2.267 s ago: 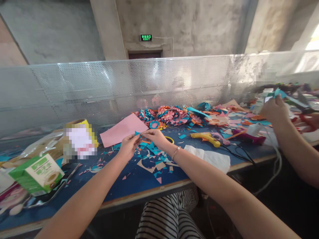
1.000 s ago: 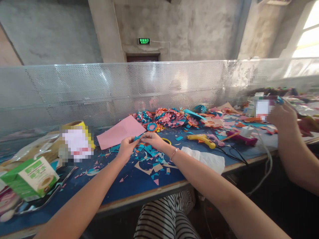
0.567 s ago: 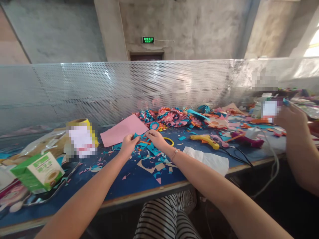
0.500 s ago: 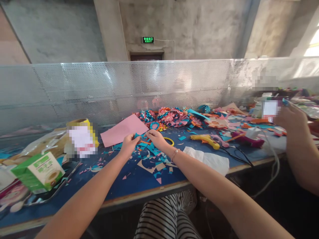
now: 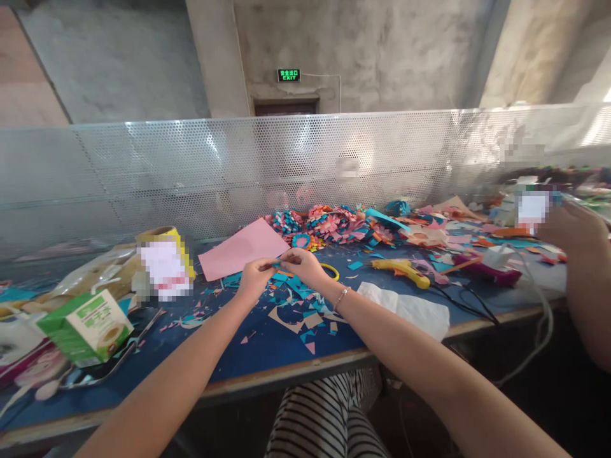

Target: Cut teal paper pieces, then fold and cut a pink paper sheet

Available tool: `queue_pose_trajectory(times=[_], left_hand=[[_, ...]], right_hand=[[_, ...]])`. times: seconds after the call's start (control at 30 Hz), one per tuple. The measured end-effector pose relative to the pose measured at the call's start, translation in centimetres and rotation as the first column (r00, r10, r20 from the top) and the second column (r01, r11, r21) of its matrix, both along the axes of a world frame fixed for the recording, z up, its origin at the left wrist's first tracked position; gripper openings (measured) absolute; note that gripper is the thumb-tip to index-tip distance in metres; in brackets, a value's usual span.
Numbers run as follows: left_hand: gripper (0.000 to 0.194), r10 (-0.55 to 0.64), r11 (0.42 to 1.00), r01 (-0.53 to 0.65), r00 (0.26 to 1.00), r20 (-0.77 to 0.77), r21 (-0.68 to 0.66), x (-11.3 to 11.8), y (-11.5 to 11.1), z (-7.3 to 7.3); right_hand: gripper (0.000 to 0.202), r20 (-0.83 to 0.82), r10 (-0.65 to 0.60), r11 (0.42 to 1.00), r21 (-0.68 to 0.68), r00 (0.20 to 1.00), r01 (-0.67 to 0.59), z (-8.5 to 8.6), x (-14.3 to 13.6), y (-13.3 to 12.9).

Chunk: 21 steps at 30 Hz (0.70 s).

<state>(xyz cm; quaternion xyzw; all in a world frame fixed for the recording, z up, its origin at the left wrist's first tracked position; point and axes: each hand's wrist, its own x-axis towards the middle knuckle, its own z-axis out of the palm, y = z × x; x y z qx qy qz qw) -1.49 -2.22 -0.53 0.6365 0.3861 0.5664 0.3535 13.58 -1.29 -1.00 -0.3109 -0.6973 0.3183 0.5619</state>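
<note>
Over the blue table, my left hand [image 5: 256, 275] and my right hand [image 5: 301, 266] meet fingertip to fingertip. Both are closed on a small piece of blue paper [image 5: 276, 263], mostly hidden by the fingers. Blue, pink and tan paper scraps [image 5: 293, 305] lie below them. A pink sheet [image 5: 243, 248] rests just behind my left hand. The yellow handle ring of scissors [image 5: 330, 272] shows beside my right hand. Behind, colourful paper flowers [image 5: 334, 224] are heaped against the perforated screen.
At the left stand a green box [image 5: 88, 327] on a tray and a yellow roll [image 5: 184, 248]. To the right lie a white tissue [image 5: 405, 308], a yellow glue gun [image 5: 401, 270] and a purple one [image 5: 487, 270] with cables. Another person's arm [image 5: 585, 273] reaches in at far right.
The whole view has shifted slightly, so things sit further right. My fingers have closed more over the blue paper, and less of it shows.
</note>
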Motion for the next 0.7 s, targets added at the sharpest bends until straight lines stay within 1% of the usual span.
queue_pose_trajectory(times=[0.07, 0.13, 0.2, 0.3, 0.4, 0.5, 0.6, 0.7], left_hand=[[0.024, -0.032, 0.999, 0.034, 0.996, 0.081, -0.027, 0.2, -0.22, 0.11], [0.023, -0.078, 0.995, 0.089, 0.978, 0.193, -0.051, 0.43, -0.42, 0.21], [0.023, -0.094, 0.99, 0.118, 0.959, 0.266, -0.077, 0.63, -0.58, 0.3], [0.031, -0.069, 0.987, 0.108, 0.953, 0.294, -0.122, 0.8, -0.69, 0.39], [0.038, -0.044, 0.985, 0.101, 0.933, 0.358, -0.141, 0.83, -0.64, 0.47], [0.038, -0.016, 0.982, 0.09, 0.911, 0.412, -0.163, 0.82, -0.51, 0.53], [0.035, 0.002, 0.98, 0.083, 0.904, 0.428, -0.18, 0.8, -0.5, 0.55], [0.035, -0.022, 0.979, 0.104, 0.907, 0.421, -0.173, 0.77, -0.73, 0.59]], right_hand=[[0.011, -0.019, -0.021, 1.0, 0.005, 1.0, 0.021, -0.01, 0.15, 0.14], [0.01, -0.027, -0.049, 0.999, 0.02, 0.998, 0.049, -0.06, 0.29, 0.29], [0.009, -0.032, -0.053, 0.998, 0.036, 0.998, 0.054, -0.12, 0.33, 0.39], [0.011, -0.052, -0.037, 0.998, 0.042, 0.998, 0.04, -0.16, 0.21, 0.35], [0.012, -0.076, -0.024, 0.999, 0.04, 0.997, 0.027, -0.11, 0.02, 0.14], [0.014, -0.072, 0.005, 1.0, 0.023, 0.997, -0.003, -0.08, -0.03, 0.0], [0.015, -0.054, 0.021, 1.0, 0.017, 0.998, -0.02, -0.14, 0.05, 0.03], [0.014, -0.037, 0.011, 0.999, 0.036, 0.999, -0.01, -0.21, 0.13, 0.1]])
